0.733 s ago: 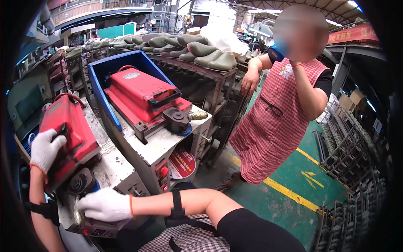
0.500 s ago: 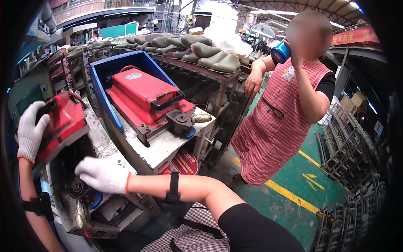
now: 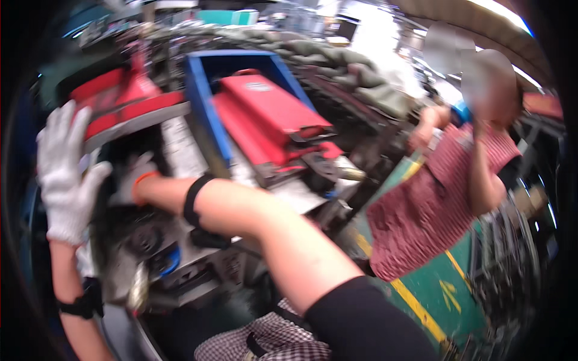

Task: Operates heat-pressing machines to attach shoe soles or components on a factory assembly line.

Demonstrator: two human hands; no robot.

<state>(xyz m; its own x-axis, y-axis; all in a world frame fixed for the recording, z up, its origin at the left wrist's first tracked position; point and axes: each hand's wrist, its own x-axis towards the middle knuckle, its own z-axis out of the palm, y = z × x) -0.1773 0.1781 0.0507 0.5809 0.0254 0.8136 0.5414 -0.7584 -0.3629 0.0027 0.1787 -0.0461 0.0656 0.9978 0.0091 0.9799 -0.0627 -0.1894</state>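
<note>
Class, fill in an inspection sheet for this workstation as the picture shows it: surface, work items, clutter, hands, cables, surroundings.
Surface: grey machine bench, blurred.
Work items: raised red machine cover on the left; second red machine inside a blue bin.
Clutter: grey-green shoe parts piled behind.
Hands: left hand, white glove, fingers spread against the raised cover; right hand, gloved, reaching beneath it, grip hidden.
Cables: nothing seen.
Surroundings: another person in a red checked apron; green floor with yellow line.
</note>
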